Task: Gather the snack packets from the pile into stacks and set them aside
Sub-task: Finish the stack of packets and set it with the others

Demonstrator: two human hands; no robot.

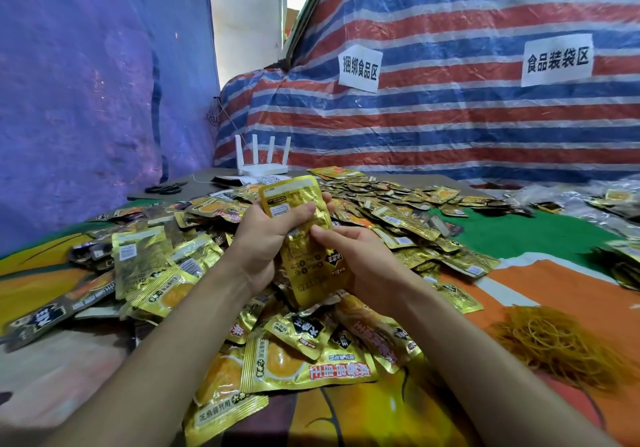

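A big pile of gold snack packets [381, 211] covers the middle of the table, spreading from the far edge down toward me. Above the pile my left hand [266, 238] grips a small stack of gold packets [294, 200] held upright, thumb across its front. My right hand [360, 259] holds another gold packet [311, 273] by its upper edge, just below and against that stack. More loose packets [298, 353] lie under my forearms.
A heap of yellow rubber bands [554, 346] lies at the right. A white router [263, 159] and black scissors [166, 188] sit at the far left. Silver-wrapped packets [588, 200] lie far right. Striped tarpaulin walls close the back.
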